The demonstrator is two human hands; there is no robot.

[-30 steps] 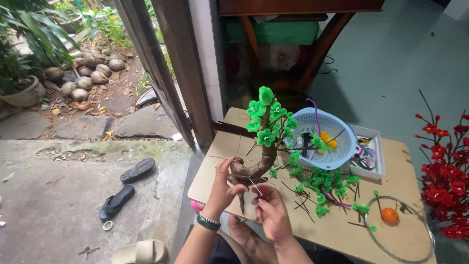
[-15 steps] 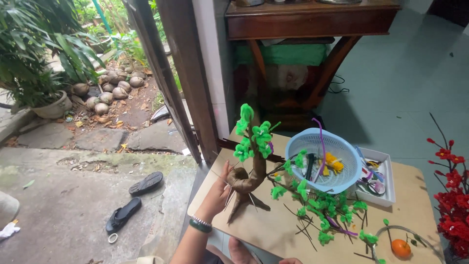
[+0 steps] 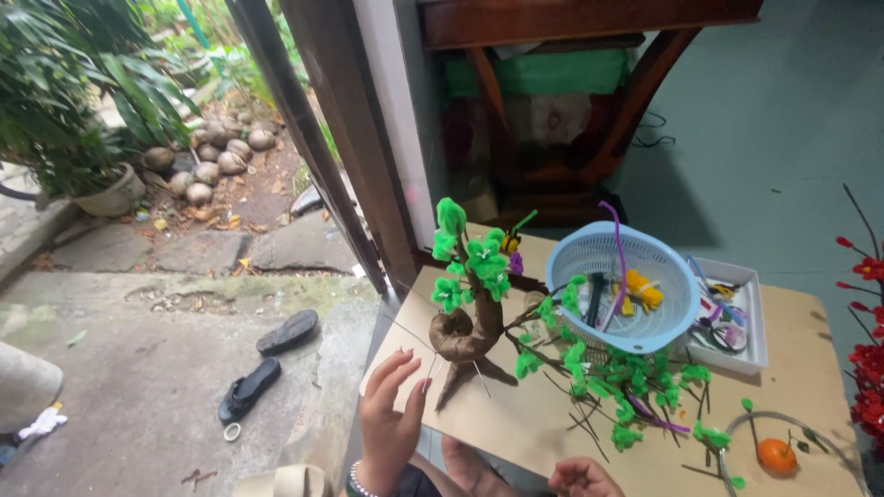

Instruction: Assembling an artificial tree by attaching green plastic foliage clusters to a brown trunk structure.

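A small craft tree [image 3: 471, 313] with a twisted brown trunk and green fuzzy flowers stands on a cardboard sheet [image 3: 516, 423]. My left hand [image 3: 391, 419] is raised just left of the trunk, fingers spread, near thin wires that stick out from its base; it holds nothing. My right hand [image 3: 582, 479] shows only partly at the bottom edge, fingers curled; whether it holds something is hidden. Several loose green flowers on dark stems [image 3: 626, 382] lie to the right of the tree.
A blue plastic basket [image 3: 622, 285] with pipe cleaners sits behind the flowers, a white tray [image 3: 746, 317] of tools beside it. An orange ball [image 3: 776, 456] lies at the right front. Red flowers [image 3: 866, 359] stand at the right edge. Black sandals [image 3: 267, 364] lie outside.
My left hand has let go of the trunk and opened beside it. My right hand has dropped to the bottom edge. The view has tilted up slightly.
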